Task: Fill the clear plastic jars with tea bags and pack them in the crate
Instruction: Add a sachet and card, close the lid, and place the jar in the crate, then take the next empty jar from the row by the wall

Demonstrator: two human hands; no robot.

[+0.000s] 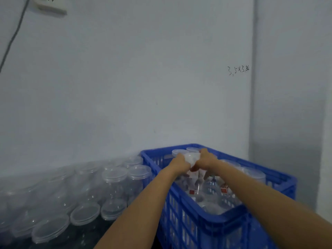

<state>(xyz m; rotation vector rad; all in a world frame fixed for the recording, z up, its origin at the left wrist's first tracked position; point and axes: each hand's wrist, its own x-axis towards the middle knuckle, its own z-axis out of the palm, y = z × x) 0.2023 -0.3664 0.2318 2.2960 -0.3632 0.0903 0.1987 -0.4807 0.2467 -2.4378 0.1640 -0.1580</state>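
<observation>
Both arms reach forward into the blue crate [206, 218], which stands against the wall with its far corner toward the wall's angle. The left hand [180, 161] and the right hand [206, 158] meet over one clear jar [195, 178] near the crate's far end, fingers curled round its pale lid [192, 157] from either side. The two-handed hold at the lid looks meant to lower the jar straight down into a free spot, or to press the lid tight; which of the two cannot be told. Red-and-white tea bags [224, 190] show through the walls of the jars standing in the crate, so these seem already filled. More lidded jars [179, 151] line the crate's far edge and its right side, packed upright and close together, probably so they brace one another and none tips.

Left of the crate, a crowd of empty jars [116, 182] waits in the dimness along the foot of the wall, some upright, some lying with their lids [85, 213] facing the viewer. What carries them is too dark to make out. Judging by how many remain empty, the packing is far from finished.
</observation>
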